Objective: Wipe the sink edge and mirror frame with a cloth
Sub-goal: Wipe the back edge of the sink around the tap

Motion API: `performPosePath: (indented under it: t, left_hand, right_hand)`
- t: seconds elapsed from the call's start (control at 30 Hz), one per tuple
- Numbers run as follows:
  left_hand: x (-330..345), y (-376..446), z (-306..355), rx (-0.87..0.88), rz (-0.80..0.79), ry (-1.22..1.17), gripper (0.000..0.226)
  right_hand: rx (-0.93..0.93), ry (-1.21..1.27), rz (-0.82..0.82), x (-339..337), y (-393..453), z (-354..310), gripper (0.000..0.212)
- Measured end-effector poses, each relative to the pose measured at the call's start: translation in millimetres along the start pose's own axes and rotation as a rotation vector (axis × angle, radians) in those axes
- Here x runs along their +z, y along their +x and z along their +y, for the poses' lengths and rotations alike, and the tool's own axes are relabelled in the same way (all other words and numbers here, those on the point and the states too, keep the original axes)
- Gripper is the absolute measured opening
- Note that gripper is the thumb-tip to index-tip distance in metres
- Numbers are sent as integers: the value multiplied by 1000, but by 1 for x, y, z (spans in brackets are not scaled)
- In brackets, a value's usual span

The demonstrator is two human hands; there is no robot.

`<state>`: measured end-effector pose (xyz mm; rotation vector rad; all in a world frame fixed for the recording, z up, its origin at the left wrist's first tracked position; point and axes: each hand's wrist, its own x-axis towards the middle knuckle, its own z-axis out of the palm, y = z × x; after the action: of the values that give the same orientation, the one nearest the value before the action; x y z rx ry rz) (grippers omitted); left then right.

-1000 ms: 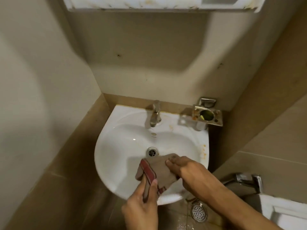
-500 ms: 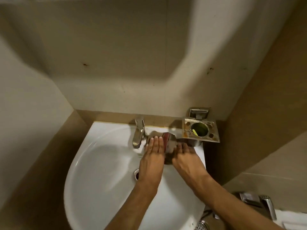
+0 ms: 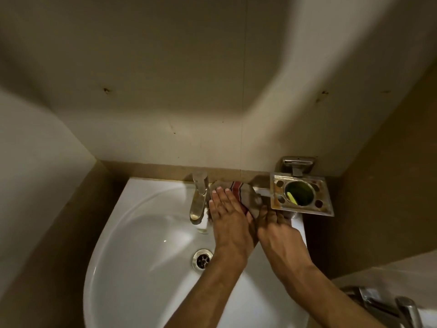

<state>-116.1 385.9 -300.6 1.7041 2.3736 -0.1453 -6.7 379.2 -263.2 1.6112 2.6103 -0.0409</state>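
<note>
Both hands are down on the cloth (image 3: 246, 195) at the back edge of the sink (image 3: 132, 256), right where the rim meets the wall. The cloth is a brownish rag with a red and white stripe, bunched up between the tap (image 3: 198, 200) and the metal holder (image 3: 301, 194) on the wall, closer to the sink's back right corner. Its long axis runs roughly along the back rim, left to right, with the striped bit pointing toward the wall. The left hand (image 3: 228, 221) is spread flat, fingers straight and pointing at the wall, pressing on the left part of the cloth just beside the tap. The right hand (image 3: 274, 229) sits touching the left one, fingers on the cloth's right end under the holder; can't tell if they're curled around it or just pressing. The drain (image 3: 203, 259) is in the bowl near the left forearm.
</note>
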Motion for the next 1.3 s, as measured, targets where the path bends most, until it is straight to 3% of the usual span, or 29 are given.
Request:
performPosePath:
  t: [0.13,0.2,0.3,0.37,0.43,0.6,0.7,0.93,1.1,1.2,1.3]
  left_hand:
    - [8,-14,-16,263,32,-129,95]
    - [14,-24,-17,421,56,-144,86]
    - [17,-32,-15,583,63,-165,74]
    - [18,-29,-21,567,92,-44,70]
    - [19,-27,-27,430,94,58,74]
    - [11,-26,-16,189,92,-6,92]
    - [7,-15,-7,163,71,-18,87]
    - [17,-2,-22,401,86,-111,100]
    - [31,-25,3,627,97,-234,77]
    - [39,-45,10,648,62,-403,66]
    - [38,-69,13,724,51,-517,51]
  right_hand:
    - [14,-120,-138,-6,-21,8,72]
    - [40,-110,-253,-10,-35,16,64]
    - [32,-81,-277,10,-53,35,79]
    - [21,-87,-252,17,-60,46,87]
    - [-20,-42,-232,5,-60,50,96]
    - [-65,103,-155,1,-56,57,85]
    - [-80,117,-147,2,-52,62,84]
    - [-53,286,-29,22,-51,78,76]
    - [67,457,108,34,-72,87,63]
    - [94,652,183,26,-85,85,49]
    - [146,860,208,15,-107,81,50]
